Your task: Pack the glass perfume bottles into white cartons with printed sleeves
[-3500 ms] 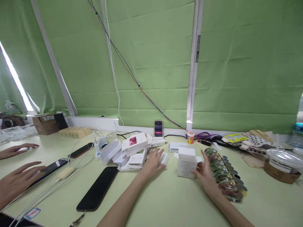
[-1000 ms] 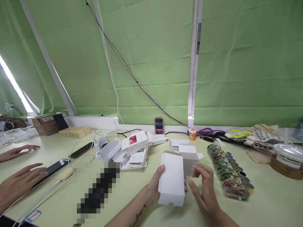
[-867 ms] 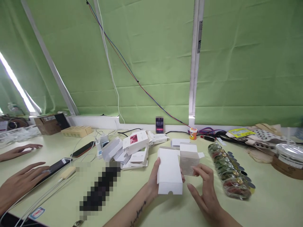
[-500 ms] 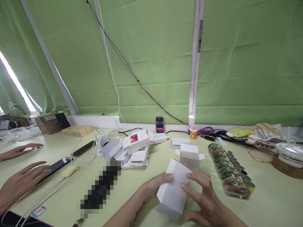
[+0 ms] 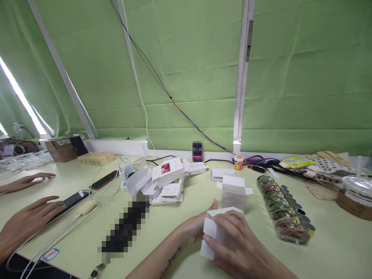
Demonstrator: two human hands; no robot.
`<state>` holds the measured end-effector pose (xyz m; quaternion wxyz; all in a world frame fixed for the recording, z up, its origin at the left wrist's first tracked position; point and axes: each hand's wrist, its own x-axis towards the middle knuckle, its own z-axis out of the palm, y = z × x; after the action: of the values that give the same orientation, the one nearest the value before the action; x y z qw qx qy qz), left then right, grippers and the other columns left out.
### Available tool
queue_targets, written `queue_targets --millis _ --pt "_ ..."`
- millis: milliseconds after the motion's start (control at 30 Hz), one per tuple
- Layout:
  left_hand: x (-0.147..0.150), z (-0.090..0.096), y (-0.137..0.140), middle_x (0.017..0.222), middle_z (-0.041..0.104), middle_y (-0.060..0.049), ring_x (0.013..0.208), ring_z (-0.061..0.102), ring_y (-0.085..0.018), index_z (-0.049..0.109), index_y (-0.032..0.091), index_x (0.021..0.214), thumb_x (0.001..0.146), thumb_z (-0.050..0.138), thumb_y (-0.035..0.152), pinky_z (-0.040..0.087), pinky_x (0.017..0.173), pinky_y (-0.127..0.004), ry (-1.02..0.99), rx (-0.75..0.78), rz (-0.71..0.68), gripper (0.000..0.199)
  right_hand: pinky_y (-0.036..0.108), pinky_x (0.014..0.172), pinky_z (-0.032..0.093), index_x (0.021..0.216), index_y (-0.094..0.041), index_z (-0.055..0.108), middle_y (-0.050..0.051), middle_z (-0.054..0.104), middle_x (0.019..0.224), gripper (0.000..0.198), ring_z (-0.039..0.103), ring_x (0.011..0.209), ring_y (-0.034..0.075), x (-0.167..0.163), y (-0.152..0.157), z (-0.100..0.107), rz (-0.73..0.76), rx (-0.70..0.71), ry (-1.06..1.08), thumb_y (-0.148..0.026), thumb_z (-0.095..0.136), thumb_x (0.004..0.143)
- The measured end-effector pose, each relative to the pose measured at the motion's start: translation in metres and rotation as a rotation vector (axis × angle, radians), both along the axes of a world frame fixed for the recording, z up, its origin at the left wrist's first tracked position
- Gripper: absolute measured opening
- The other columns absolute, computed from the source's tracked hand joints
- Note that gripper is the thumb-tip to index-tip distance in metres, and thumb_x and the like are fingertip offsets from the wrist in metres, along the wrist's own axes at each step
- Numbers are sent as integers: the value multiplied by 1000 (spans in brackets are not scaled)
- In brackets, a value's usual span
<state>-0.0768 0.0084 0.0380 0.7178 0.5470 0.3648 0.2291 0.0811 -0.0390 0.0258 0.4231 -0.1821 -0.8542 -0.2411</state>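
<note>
A small white cardboard box [image 5: 211, 232], with loose flaps, is between my two hands above the near part of the table. My right hand [image 5: 232, 240] grips it from the right, fingers laid over its top and near side. On its left is my left hand [image 5: 199, 228], thumb raised off the cardboard; the other fingers are hidden behind the box but appear to support it. Just beyond stands another open white box [image 5: 233, 192], printed text on its front and side flaps spread. Behind that lies a flat white box [image 5: 221, 174].
A pile of white boxes [image 5: 170, 190] lies left of centre. Plastic-wrapped packs [image 5: 281, 211] form a row at right, near a lidded cup [image 5: 356, 193]. Another person's hand [image 5: 31, 217] rests by a phone [image 5: 74, 199] and white cables at left. A small orange tub [image 5: 238, 162] stands behind.
The white box has been turned in my hands. My right hand now wraps over its top, and my left thumb has come off its face. The camera view has shifted slightly.
</note>
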Motion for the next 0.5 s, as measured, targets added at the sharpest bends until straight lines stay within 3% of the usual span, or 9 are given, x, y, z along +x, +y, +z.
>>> queue_targets --millis 100,200,300,367,433,500 --pt "-2 0 1 79 67 0 80 61 -17 68 18 92 88 50 52 42 63 -24 -21 -33 -39 39 50 93 41 124 -18 52 16 42 130 50 41 124 35 3 0 -6 -7 -97 51 -12 56 75" --pt "-4 -1 2 80 64 1 78 60 -17 64 21 91 82 57 50 42 62 -24 -33 163 41 31 52 95 41 131 -18 45 17 35 135 58 40 126 35 9 2 -11 -6 -119 120 -9 55 74" --pt "-2 0 0 100 62 -5 97 57 -23 59 19 101 79 50 68 46 80 -33 -128 491 121 55 49 97 43 139 -21 35 16 32 137 66 38 127 34 16 5 -18 -36 -177 292 -17 59 78" --pt "1 0 -4 128 51 -12 122 45 -31 48 19 125 67 60 73 36 101 -43 -211 671 59 80 49 95 45 142 -23 32 15 32 136 66 36 127 35 19 8 -23 -51 -243 462 -28 59 81" --pt "5 0 -9 145 34 -15 135 30 -34 29 21 141 54 79 61 23 112 -47 -216 754 -48 109 51 92 48 143 -26 30 15 30 135 65 34 128 36 19 10 -29 10 -339 615 -40 55 84" --pt "8 -1 -13 148 30 -14 135 30 -33 21 24 145 51 87 42 23 112 -47 -174 753 -107 117 52 91 48 143 -27 27 14 27 136 65 32 130 36 18 12 -34 103 -453 684 -48 49 87"
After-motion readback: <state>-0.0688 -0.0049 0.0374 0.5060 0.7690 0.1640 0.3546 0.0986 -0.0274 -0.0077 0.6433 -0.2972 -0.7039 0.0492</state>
